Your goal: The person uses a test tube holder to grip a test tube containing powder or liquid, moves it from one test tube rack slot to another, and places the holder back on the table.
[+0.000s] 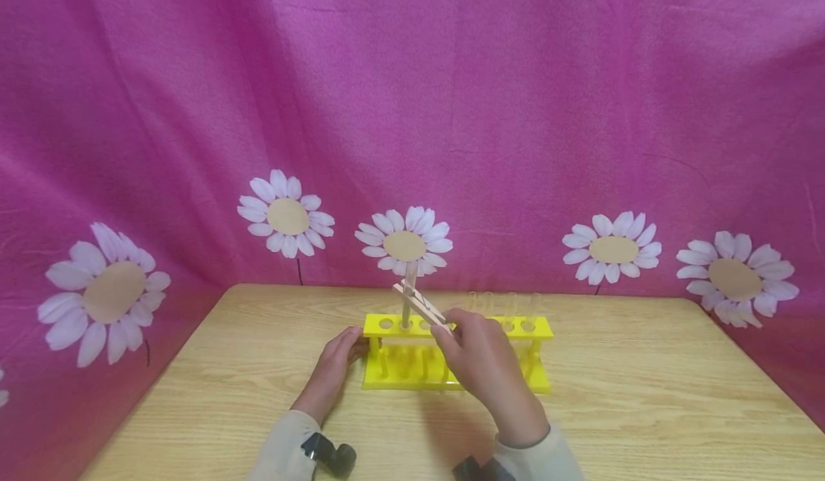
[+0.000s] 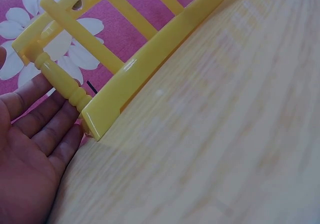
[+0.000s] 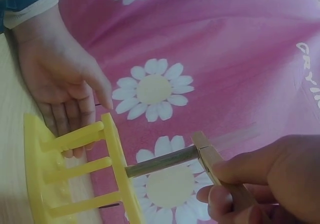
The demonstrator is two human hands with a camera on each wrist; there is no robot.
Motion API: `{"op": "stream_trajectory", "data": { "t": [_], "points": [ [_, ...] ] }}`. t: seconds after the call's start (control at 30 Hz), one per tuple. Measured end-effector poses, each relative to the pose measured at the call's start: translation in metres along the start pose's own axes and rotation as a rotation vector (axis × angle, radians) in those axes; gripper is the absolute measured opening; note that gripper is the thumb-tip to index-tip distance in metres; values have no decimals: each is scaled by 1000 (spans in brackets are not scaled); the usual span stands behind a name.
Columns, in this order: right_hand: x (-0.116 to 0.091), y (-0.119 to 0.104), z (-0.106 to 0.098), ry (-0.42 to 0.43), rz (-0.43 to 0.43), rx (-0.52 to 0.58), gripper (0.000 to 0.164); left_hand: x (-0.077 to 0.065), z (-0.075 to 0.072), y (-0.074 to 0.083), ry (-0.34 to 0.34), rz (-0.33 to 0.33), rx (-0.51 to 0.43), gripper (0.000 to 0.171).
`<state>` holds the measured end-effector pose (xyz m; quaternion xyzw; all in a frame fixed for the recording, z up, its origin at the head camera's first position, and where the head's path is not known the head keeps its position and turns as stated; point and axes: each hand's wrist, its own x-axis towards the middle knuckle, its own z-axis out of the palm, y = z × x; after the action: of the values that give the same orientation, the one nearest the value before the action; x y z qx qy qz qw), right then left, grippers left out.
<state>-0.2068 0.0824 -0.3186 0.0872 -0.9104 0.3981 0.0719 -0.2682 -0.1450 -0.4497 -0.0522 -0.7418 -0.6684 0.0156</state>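
Note:
My right hand (image 1: 486,348) grips a wooden test tube holder (image 1: 422,303), whose far end clasps a clear test tube (image 1: 407,309). That tube stands nearly upright, its lower end at the second hole from the left in the yellow test tube rack (image 1: 456,386). In the right wrist view, the tube (image 3: 162,161) meets the rack's top bar, and the holder (image 3: 212,161) clamps it further up. My left hand (image 1: 331,366) lies against the rack's left end. Its fairly straight fingers (image 2: 52,126) reach behind the end post (image 2: 60,79) in the left wrist view.
Several clear test tubes (image 1: 511,311) stand in the rack's right-hand holes, partly behind my right hand. The rack is on a wood-grain table (image 1: 213,381). A magenta cloth (image 1: 503,109) with white flowers hangs behind and at the sides.

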Motion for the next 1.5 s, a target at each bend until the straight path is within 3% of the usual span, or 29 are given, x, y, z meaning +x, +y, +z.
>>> {"op": "stream_trajectory", "data": {
  "t": [0.73,0.97,1.5],
  "points": [
    [3,12,12,21,-85,-47,10,2,-1,-3,-4,11,2,59],
    [4,14,15,5,-72,-58,13,3,-1,-3,-5,4,-7,49],
    [5,18,19,-19,-62,-57,10,0,-1,1,-6,-3,-4,55]
  ]
}}
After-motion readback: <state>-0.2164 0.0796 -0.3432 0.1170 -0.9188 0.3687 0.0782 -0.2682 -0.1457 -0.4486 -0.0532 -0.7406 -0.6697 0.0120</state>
